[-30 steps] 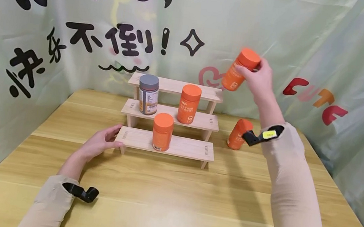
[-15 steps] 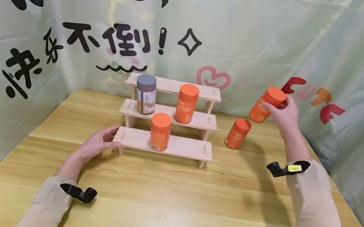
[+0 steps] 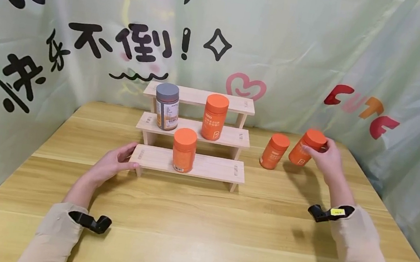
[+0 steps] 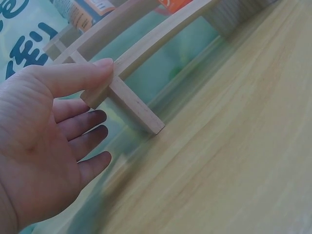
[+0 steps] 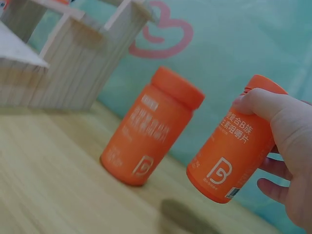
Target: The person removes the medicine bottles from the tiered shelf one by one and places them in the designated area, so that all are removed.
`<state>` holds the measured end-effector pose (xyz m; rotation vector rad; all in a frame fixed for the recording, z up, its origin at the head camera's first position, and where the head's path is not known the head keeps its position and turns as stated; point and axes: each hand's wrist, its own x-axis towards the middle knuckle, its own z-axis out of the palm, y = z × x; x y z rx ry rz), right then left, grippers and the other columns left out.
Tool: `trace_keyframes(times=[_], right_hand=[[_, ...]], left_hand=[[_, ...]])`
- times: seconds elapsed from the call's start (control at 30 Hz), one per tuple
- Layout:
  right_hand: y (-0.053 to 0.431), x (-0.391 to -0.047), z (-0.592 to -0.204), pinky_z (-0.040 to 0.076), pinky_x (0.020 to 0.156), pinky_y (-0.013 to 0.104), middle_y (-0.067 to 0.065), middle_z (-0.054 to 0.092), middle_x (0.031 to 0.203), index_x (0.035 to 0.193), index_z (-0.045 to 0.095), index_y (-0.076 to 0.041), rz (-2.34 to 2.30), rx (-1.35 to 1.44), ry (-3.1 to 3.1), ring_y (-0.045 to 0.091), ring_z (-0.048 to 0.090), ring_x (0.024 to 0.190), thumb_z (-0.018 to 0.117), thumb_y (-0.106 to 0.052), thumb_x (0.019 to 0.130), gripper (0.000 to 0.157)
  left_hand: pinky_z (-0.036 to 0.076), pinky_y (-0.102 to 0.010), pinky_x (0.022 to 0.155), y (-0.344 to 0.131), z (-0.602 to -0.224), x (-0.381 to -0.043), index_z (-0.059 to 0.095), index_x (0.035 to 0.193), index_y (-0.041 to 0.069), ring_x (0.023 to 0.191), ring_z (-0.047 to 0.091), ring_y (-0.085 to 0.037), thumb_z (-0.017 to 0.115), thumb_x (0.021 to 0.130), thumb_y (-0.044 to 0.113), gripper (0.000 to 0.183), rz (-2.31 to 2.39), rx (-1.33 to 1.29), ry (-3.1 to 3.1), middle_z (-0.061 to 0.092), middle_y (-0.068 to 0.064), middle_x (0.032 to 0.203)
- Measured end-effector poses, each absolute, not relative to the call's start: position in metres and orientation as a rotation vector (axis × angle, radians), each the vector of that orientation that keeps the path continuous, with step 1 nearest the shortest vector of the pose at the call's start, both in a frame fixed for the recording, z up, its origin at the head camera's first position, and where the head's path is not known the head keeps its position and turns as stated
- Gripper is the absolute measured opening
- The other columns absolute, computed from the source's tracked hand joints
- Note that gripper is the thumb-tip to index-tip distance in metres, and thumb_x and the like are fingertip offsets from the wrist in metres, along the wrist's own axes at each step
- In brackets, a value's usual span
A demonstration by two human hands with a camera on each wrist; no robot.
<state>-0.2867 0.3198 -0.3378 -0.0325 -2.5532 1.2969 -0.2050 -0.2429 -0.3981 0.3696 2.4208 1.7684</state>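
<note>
Right wrist view: right hand (image 5: 285, 141) pinching orange bottle (image 5: 226, 151), thumb and fingers curling round; bottle leaning just above table (image 5: 48, 180), near second bottle (image 5: 151, 134). Likely feeling light, stiff, bit slippery; sides under lid giving best hold. Left hand (image 3: 115, 163) pinching wooden stand's (image 3: 216, 171) end.

Tiered rack (image 3: 198, 97) on the table (image 3: 197, 226), toward the back edge, a little left of centre; curtain (image 3: 304, 50) behind that edge. Middle step (image 3: 233, 138): one jar (image 3: 167, 107) near its left end, a second jar (image 3: 214, 117) right of its centre. Lowest step (image 3: 217, 167), in front: a third jar (image 3: 184, 150) about midway along. Left hand (image 3: 113, 166) at its left end, touching. Right of the rack, a fourth jar (image 3: 274, 152) on the surface; just right of it, toward the back right corner, a fifth jar (image 3: 307, 147) above the surface, in the right hand (image 3: 327, 159).
</note>
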Motion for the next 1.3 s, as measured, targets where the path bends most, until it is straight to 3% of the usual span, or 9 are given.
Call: trace_keyframes(times=[0.2, 0.43, 0.7, 1.0, 1.3], right_hand=[[0.318, -0.285, -0.349, 0.039, 0.073, 0.013, 0.021, 0.046, 0.121, 0.132, 0.036, 0.009, 1.297, 0.010, -2.586, 0.002, 0.044, 0.089, 0.064, -0.025, 0.087, 0.064], [0.315, -0.286, -0.358, 0.039, 0.077, 0.020, 0.028, 0.046, 0.122, 0.133, 0.034, 0.011, 1.307, 0.062, -2.616, 0.023, 0.047, 0.100, 0.066, -0.027, 0.086, 0.069], [0.310, -0.288, -0.363, 0.039, 0.085, 0.026, 0.028, 0.045, 0.124, 0.133, 0.034, 0.011, 1.354, 0.108, -2.634, 0.032, 0.045, 0.108, 0.068, -0.023, 0.085, 0.068], [0.307, -0.288, -0.365, 0.038, 0.084, 0.020, 0.025, 0.045, 0.126, 0.135, 0.033, 0.009, 1.378, 0.120, -2.650, 0.022, 0.045, 0.105, 0.067, -0.020, 0.086, 0.067], [0.307, -0.288, -0.366, 0.038, 0.091, 0.028, 0.025, 0.042, 0.130, 0.138, 0.030, 0.008, 1.434, 0.125, -2.658, 0.016, 0.044, 0.104, 0.065, -0.023, 0.088, 0.069]], left_hand=[[0.016, -0.050, 0.110, -0.244, -0.399, -0.205, 0.015, 0.144, -0.009, 0.135, 0.018, -0.040, 0.062, 0.089, 0.009, 0.075, 1.780, 0.373, 2.408, 0.016, -0.028, 0.148], [0.016, -0.050, 0.109, -0.243, -0.399, -0.205, 0.015, 0.144, -0.010, 0.135, 0.018, -0.040, 0.062, 0.089, 0.009, 0.074, 1.778, 0.383, 2.410, 0.015, -0.028, 0.148], [0.016, -0.050, 0.110, -0.243, -0.398, -0.204, 0.015, 0.144, -0.010, 0.135, 0.018, -0.040, 0.062, 0.089, 0.010, 0.075, 1.772, 0.369, 2.414, 0.016, -0.028, 0.148], [0.015, -0.050, 0.110, -0.243, -0.398, -0.205, 0.014, 0.144, -0.009, 0.135, 0.017, -0.040, 0.062, 0.089, 0.010, 0.075, 1.781, 0.388, 2.401, 0.014, -0.027, 0.149], [0.015, -0.050, 0.110, -0.244, -0.399, -0.206, 0.014, 0.144, -0.009, 0.136, 0.016, -0.040, 0.061, 0.089, 0.008, 0.075, 1.802, 0.384, 2.380, 0.013, -0.027, 0.149]])
